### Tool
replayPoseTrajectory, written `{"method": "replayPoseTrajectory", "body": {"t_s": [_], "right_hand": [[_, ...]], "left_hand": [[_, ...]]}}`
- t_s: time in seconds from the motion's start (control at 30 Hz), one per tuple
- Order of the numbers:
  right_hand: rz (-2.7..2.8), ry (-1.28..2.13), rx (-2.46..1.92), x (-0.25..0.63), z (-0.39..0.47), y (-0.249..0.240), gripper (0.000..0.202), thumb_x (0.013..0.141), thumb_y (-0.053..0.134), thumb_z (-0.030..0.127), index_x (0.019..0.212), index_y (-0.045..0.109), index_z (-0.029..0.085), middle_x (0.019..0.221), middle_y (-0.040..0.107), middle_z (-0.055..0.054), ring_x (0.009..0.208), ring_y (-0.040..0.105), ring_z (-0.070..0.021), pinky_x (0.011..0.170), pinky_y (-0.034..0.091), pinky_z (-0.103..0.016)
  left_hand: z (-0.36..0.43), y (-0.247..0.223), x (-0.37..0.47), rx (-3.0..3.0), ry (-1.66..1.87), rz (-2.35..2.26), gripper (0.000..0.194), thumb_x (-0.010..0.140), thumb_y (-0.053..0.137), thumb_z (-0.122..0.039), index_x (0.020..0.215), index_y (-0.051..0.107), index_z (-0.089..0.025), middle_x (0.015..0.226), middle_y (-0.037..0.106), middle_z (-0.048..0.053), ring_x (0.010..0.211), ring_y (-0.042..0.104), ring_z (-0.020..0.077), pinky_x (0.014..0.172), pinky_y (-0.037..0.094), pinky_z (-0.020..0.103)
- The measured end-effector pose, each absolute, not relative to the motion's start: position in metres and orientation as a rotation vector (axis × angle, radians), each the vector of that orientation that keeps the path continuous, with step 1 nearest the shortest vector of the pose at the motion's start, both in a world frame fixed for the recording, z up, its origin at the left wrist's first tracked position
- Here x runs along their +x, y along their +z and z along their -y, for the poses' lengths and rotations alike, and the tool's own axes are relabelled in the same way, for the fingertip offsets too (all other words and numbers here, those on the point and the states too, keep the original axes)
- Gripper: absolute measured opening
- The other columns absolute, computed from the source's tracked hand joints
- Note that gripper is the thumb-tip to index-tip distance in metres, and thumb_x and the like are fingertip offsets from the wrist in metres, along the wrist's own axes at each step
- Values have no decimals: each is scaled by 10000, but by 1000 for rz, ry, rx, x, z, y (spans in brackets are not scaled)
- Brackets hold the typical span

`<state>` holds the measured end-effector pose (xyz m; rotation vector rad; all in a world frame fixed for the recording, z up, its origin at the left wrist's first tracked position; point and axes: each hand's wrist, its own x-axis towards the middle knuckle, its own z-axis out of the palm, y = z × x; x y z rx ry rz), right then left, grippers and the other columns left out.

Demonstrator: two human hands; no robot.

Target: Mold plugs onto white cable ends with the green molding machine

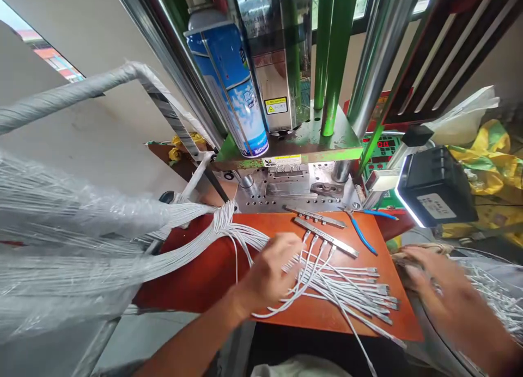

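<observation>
In the head view, the left hand point(275, 271) is over the orange-red board point(192, 284), its fingers curled inward among the white cables point(347, 292); motion blur softens the fingertips, so I cannot tell whether they pinch a cable or only brush against the strands; just ahead and to the right of those fingers lies the slotted metal bar point(327, 237), with four cable ends seated along its near edge and their leads looping back beside the hand; beyond that bar, farther from the fingers, is a second metal bar point(318, 218); the loose cable ends fan out to the right of the left fingers, between the two hands; the right hand point(445, 295) is past the board's right edge, its fingers pointing back toward the board, too smeared to tell whether they are spread or closed on anything; to the right of it is a heap of white pieces point(496, 298); ahead and to the left of the right fingers are the blue-handled pliers point(363, 234), with the black lamp point(439, 186) ahead of them; well ahead of the left fingers stands the green-framed press point(312, 148), a blue spray can point(232, 88) at its front.
</observation>
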<state>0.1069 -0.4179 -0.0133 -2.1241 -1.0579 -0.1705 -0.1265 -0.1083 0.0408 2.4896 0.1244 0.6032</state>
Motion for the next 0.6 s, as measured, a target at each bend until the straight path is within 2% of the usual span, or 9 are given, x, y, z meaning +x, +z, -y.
{"method": "replayPoseTrajectory", "body": {"t_s": [0.07, 0.1, 0.17, 0.23, 0.33, 0.47, 0.53, 0.6], "right_hand": [[1257, -62, -2154, 80, 367, -21, 321, 987, 511, 423, 1292, 589, 365, 1233, 659, -88, 1118, 613, -346, 955, 484, -556], [1286, -56, -2189, 69, 345, -24, 298, 1004, 482, 404, 1262, 599, 311, 1171, 658, -103, 1053, 608, -330, 892, 494, -526], [1317, -48, -2249, 57, 314, -28, 260, 1029, 421, 359, 1159, 620, 253, 1030, 636, -107, 929, 570, -302, 779, 478, -466], [1320, -31, -2203, 58, 302, -31, 242, 1040, 394, 323, 1102, 612, 237, 967, 602, -95, 889, 536, -280, 767, 460, -436], [1332, -14, -2038, 79, 301, -26, 194, 1049, 427, 334, 1109, 590, 245, 958, 580, -77, 917, 533, -262, 828, 460, -424], [1357, -116, -1904, 120, 273, -2, 202, 1038, 462, 369, 1118, 606, 252, 977, 602, -77, 956, 549, -268, 893, 451, -444], [1339, -162, -1858, 139, 237, 11, 235, 1027, 455, 387, 1065, 635, 241, 961, 617, -88, 950, 556, -282, 901, 447, -461], [1273, -165, -1832, 157, 192, 21, 276, 997, 462, 414, 914, 648, 227, 894, 628, -104, 916, 568, -302, 884, 454, -479]], "left_hand": [[146, 28, -119, 2668, 298, 76, 323, 989, 590, -352, 1277, 624, -212, 1263, 631, 119, 1187, 562, 288, 1064, 450, 442], [156, 23, -113, 2735, 240, 96, 396, 973, 620, -384, 1326, 599, -204, 1291, 617, 126, 1197, 546, 296, 1071, 435, 454], [159, 16, -102, 2817, 235, 67, 550, 969, 627, -447, 1444, 511, -196, 1358, 584, 136, 1217, 521, 302, 1075, 414, 463], [150, 14, -98, 2846, 269, 65, 583, 998, 569, -478, 1493, 457, -192, 1367, 581, 138, 1206, 523, 294, 1044, 413, 448], [135, 17, -109, 2834, 269, 198, 406, 1032, 492, -459, 1320, 586, -188, 1125, 664, 106, 1028, 573, 256, 908, 427, 390], [121, 18, -124, 2848, 278, 269, 239, 1028, 477, -349, 1010, 645, -181, 834, 631, 77, 796, 536, 222, 719, 375, 357], [107, 18, -111, 2849, 337, 206, 235, 1021, 459, -280, 921, 648, -184, 789, 609, 84, 773, 521, 224, 709, 366, 355], [87, 21, -84, 2819, 412, 139, 295, 1023, 432, -252, 832, 649, -192, 775, 593, 92, 782, 522, 229, 743, 382, 357]]}}
